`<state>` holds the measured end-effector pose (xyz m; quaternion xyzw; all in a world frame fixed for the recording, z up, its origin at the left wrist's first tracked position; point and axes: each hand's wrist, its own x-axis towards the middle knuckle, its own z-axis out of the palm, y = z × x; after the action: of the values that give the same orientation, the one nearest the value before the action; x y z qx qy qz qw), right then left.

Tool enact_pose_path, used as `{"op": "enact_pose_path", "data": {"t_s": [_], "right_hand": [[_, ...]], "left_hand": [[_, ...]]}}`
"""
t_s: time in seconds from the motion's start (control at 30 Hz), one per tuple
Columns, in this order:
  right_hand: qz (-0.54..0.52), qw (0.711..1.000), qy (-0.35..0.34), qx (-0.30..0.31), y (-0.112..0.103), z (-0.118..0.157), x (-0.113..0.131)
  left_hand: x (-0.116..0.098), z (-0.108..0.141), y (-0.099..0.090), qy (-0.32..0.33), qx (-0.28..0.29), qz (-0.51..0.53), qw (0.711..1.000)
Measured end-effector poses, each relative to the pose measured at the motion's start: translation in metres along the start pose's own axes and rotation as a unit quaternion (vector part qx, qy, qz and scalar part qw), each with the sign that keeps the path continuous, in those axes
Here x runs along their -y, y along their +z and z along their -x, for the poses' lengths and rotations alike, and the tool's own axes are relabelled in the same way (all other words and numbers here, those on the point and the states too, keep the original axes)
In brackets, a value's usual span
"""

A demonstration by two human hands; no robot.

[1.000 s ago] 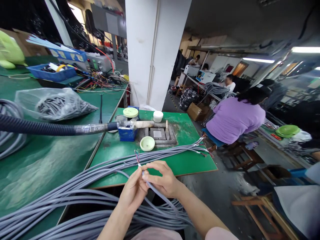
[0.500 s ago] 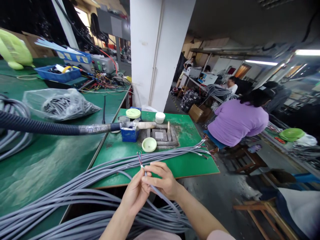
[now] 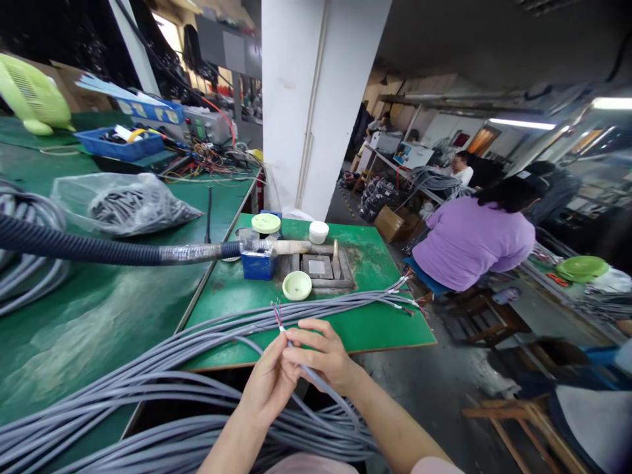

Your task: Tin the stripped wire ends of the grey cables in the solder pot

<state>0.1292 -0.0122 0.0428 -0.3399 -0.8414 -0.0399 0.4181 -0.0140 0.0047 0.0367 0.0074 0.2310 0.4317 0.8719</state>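
Observation:
Both my hands meet at the front edge of the green bench on one grey cable [image 3: 320, 382]. My left hand [image 3: 271, 375] pinches it just below its stripped end, where thin coloured wires [image 3: 278, 316] fan upward from a white band. Wrapped round the same cable from the right is my right hand [image 3: 323, 355], its fingers curled close to the left thumb. Behind the hands a bundle of grey cables [image 3: 336, 303] lies across the bench, its stripped ends at the right. More grey cables [image 3: 197, 428] hang in loops below my hands.
On the green bench [image 3: 365, 329] stand a pale green bowl [image 3: 297, 286], a white tub [image 3: 318, 232], a blue box [image 3: 259, 265] and a square metal-framed pot [image 3: 316, 266]. A dark ribbed hose [image 3: 99, 245] comes in from the left. A person in purple [image 3: 474, 237] sits at the right.
The view has shifted slightly, so the scene sits a little further right. Both hands keep the same hold on the cable.

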Motion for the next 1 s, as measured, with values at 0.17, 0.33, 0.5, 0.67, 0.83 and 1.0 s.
{"op": "enact_pose_path", "data": {"t_s": [0.17, 0.33, 0.5, 0.67, 0.83, 1.0], "right_hand": [[-0.009, 1.000, 0.000, -0.002, 0.001, 0.000, -0.001], [-0.007, 1.000, -0.002, 0.014, 0.004, 0.004, -0.004], [0.006, 1.000, 0.002, 0.025, 0.010, 0.007, -0.006], [-0.051, 0.996, 0.025, -0.065, -0.001, -0.004, -0.002], [-0.042, 0.975, 0.177, -0.126, -0.024, -0.021, -0.019], [-0.023, 0.952, 0.274, -0.139, -0.019, -0.037, -0.057]], "left_hand": [[0.000, -0.002, 0.000, 0.001, 0.009, -0.001, 1.000], [0.001, -0.003, -0.004, 0.005, 0.017, -0.006, 1.000], [0.001, -0.004, -0.007, 0.007, 0.038, -0.007, 0.999], [0.002, -0.003, -0.002, 0.035, 0.072, -0.054, 0.995], [0.005, 0.000, -0.001, 0.103, 0.045, -0.228, 0.967], [0.008, 0.004, -0.009, 0.272, 0.045, -0.468, 0.840]]}}
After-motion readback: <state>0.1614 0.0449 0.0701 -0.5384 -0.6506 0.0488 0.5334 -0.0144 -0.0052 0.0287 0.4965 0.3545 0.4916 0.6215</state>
